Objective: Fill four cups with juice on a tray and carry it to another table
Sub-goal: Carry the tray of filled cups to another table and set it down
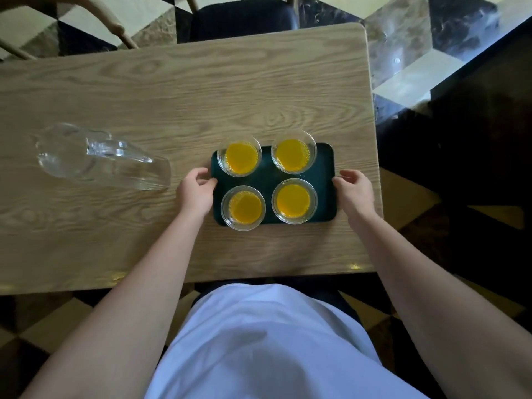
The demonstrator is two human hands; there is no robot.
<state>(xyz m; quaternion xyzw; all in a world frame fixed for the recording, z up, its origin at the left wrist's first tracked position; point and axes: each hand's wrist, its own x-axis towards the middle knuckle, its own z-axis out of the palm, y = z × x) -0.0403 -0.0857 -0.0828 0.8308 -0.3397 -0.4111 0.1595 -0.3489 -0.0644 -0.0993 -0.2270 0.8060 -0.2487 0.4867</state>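
A floor of dark and pale marble tiles is seen around a light wood-grain bench, and a dark chair is set at its far edge. Towards the right end of the bench a dark green tray is laid flat. Four clear cups are stood on it in two rows of two, each holding orange juice: the far left cup, the far right cup, the near left cup and the near right cup. The cups are kept just apart from one another.

The left hand is placed at the left short edge of the tray, its fingers curled against the rim. The right hand is placed at the right short edge, its fingers likewise bent at the rim. Whether the edges are actually clamped cannot be told, since the fingertips are partly hidden by the tray's edge. Both forearms are stretched out over the near edge of the bench, above a white garment.

Well to the left of the tray, an empty clear glass pitcher is seen on the bench.
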